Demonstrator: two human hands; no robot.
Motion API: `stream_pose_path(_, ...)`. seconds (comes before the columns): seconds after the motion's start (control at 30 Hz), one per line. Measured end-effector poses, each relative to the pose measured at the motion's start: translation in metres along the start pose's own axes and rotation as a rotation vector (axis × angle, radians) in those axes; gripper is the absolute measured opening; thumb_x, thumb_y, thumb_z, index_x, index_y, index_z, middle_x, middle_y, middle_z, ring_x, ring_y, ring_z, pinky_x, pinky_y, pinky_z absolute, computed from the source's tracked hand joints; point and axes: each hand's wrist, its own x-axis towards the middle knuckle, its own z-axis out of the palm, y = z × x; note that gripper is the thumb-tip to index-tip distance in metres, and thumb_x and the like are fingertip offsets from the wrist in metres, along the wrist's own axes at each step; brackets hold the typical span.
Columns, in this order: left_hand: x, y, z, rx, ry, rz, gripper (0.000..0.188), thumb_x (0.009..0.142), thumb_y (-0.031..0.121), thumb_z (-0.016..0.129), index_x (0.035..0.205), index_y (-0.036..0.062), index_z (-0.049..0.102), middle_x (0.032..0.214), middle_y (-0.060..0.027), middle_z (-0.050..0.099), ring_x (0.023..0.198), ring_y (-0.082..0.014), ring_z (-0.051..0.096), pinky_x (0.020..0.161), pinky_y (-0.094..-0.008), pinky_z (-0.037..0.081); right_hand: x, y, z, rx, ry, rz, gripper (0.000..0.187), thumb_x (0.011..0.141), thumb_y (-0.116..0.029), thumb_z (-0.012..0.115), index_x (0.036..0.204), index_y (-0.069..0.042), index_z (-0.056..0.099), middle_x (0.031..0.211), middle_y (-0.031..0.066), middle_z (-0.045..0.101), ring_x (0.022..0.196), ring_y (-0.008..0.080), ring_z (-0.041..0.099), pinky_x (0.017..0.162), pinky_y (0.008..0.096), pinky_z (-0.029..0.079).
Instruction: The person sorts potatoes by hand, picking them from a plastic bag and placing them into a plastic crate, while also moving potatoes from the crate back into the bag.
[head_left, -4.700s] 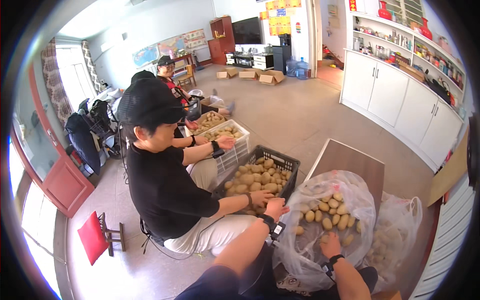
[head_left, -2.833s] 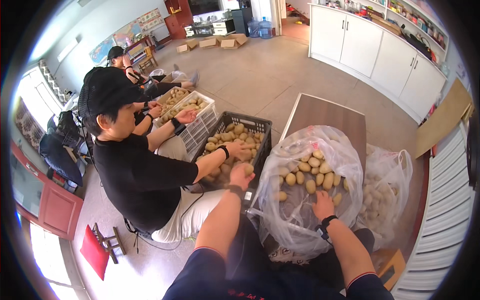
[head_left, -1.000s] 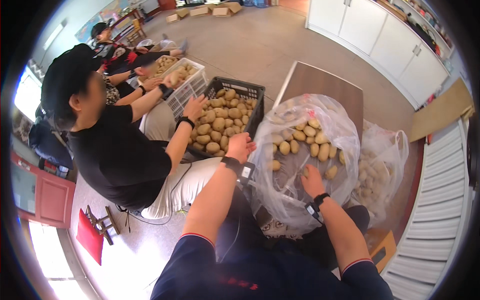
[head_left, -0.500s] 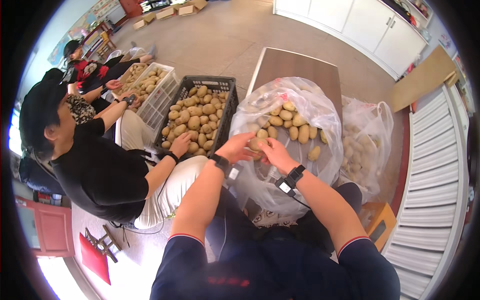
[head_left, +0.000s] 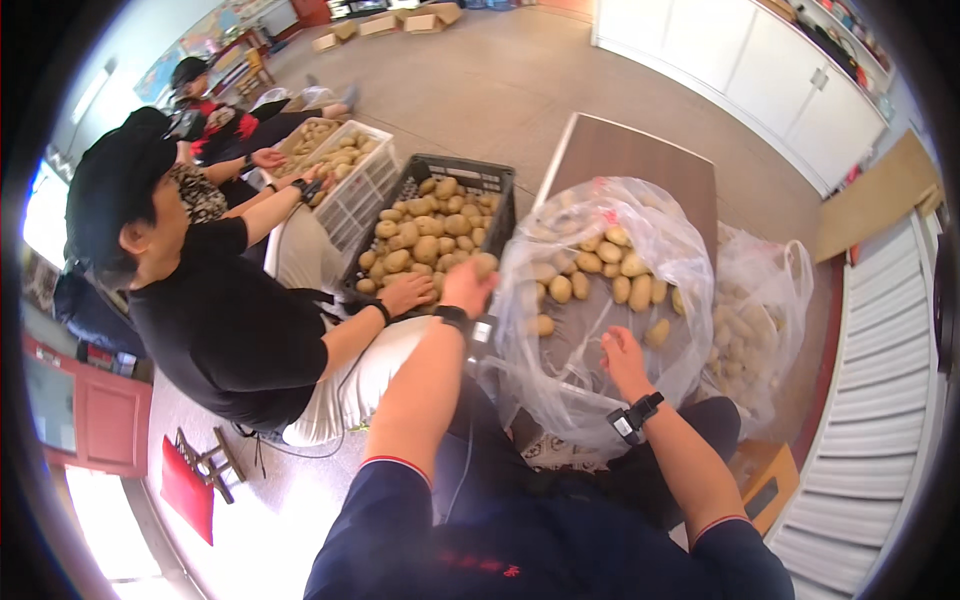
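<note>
My left hand [head_left: 466, 290] is closed round a potato [head_left: 485, 264] at the near right rim of the black crate [head_left: 508, 205]. Loose potatoes [head_left: 427, 246] fill much of that crate. Over the inside of the clear plastic bag [head_left: 520, 350] hangs my right hand [head_left: 624, 358], its fingers apart and nothing in them. Several potatoes [head_left: 614, 262] lie toward the back of the bag, and a single potato [head_left: 657, 332] rests near my right fingers. The bag spreads open on a brown-topped table [head_left: 630, 150].
A co-worker in black [head_left: 220, 310] sits close on my left, one hand [head_left: 407, 292] on the crate's potatoes. Beyond stands a white crate [head_left: 375, 190] of potatoes. Another filled plastic bag [head_left: 750, 310] is at the table's right, beside a ribbed white panel [head_left: 870, 370]. A red-seated stool [head_left: 188, 490] is at lower left.
My hands were together on a potato over the bag. My left hand has carried the potato left to the crate; my right hand has let go and moved right. The view has shifted.
</note>
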Motion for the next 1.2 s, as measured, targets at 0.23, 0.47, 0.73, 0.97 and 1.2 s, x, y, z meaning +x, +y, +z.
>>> stream_pose_path(0.23,0.013,-0.039,0.028,-1.152,0.089,-1.11,0.027,0.088,0.032,0.064,0.096,0.0076,0.057,0.074,-0.0072,0.063,0.069,-0.0221,0.062,0.061,-0.0355,0.049,-0.012,0.023,-0.063,-0.561,0.584,-0.374,0.055,0.085,-0.026,0.067,0.127,0.003,0.048,0.123,0.025,0.054,0.117,0.0377,0.05,0.1,0.0454,0.039)
stream_pose_path(0.47,-0.01,0.017,0.063,-0.59,-0.106,-0.839,0.051,0.075,0.034,0.073,0.101,-0.0085,0.062,0.099,-0.0159,0.065,0.087,-0.0277,0.062,0.074,-0.0408,0.048,-0.008,0.034,-0.093,-0.521,0.929,0.226,0.081,0.075,-0.036,0.076,0.134,0.006,0.04,0.136,0.0265,0.045,0.124,0.0448,0.045,0.104,0.0473,0.038)
stream_pose_path(0.73,-0.024,0.027,0.082,-0.54,-0.201,-0.905,0.057,0.074,0.029,0.074,0.109,-0.0131,0.059,0.102,-0.0178,0.064,0.091,-0.0261,0.062,0.077,-0.0403,0.05,0.019,0.085,-0.085,-0.114,0.783,0.211,0.072,0.077,-0.032,0.076,0.125,0.012,0.046,0.114,0.0245,0.059,0.11,0.0316,0.058,0.093,0.0413,0.046)
stream_pose_path(0.97,-0.055,0.035,0.092,-0.546,-0.319,-0.791,0.051,0.073,0.02,0.075,0.109,-0.0135,0.059,0.099,-0.017,0.066,0.085,-0.0279,0.065,0.074,-0.0394,0.051,0.02,0.07,-0.064,0.293,0.312,0.333,0.039,0.078,-0.024,0.071,0.105,0.004,0.063,0.089,0.0126,0.064,0.077,0.0241,0.059,0.065,0.0398,0.046)
stream_pose_path(1.2,-0.058,0.029,0.11,-0.504,-0.355,-0.747,0.039,0.072,0.015,0.067,0.099,-0.0132,0.064,0.095,-0.0264,0.068,0.089,-0.0339,0.068,0.074,-0.0393,0.052,0.022,0.067,-0.063,0.303,0.405,0.419,0.039,0.081,-0.023,0.065,0.106,0.008,0.061,0.088,0.0142,0.063,0.076,0.0222,0.058,0.061,0.0397,0.045)
